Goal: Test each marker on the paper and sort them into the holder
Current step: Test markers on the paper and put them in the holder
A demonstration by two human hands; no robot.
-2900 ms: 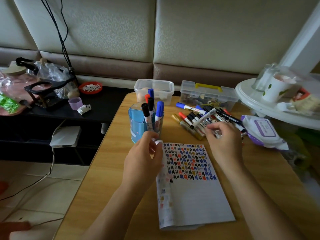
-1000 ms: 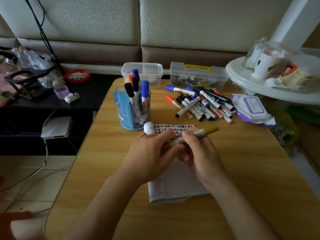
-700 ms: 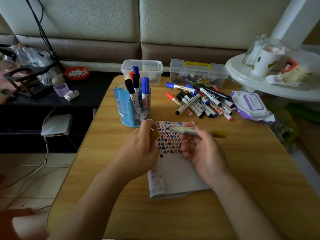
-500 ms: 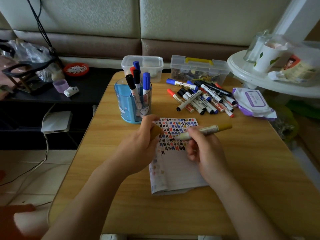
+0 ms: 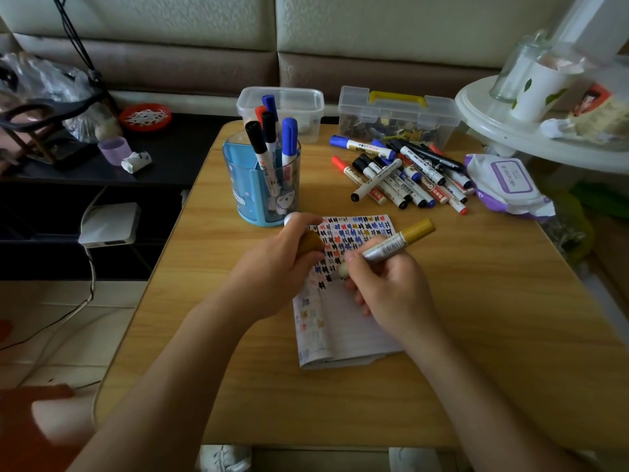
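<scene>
The blue holder (image 5: 262,185), upper centre, holds five capped markers upright. At frame centre the right hand (image 5: 388,287) grips a gold marker (image 5: 391,247), tip down-left on the paper (image 5: 343,321), tail up-right. The left hand (image 5: 275,267) is closed around its cap (image 5: 311,243).

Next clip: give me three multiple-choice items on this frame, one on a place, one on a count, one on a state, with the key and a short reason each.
1. Where is the blue holder?
A. right of the paper
B. beyond the paper's left corner
C. on the white round stand

2. How many markers stand in the holder?
A. two
B. five
C. nine

3. What state is the gold marker in?
A. capped in the pile
B. uncapped, tip down at the paper
C. standing in the holder

Key: B, it stands beyond the sheet's left corner; B, five caps show above the rim; B, the right hand holds it while the left hand holds its cap.
</scene>
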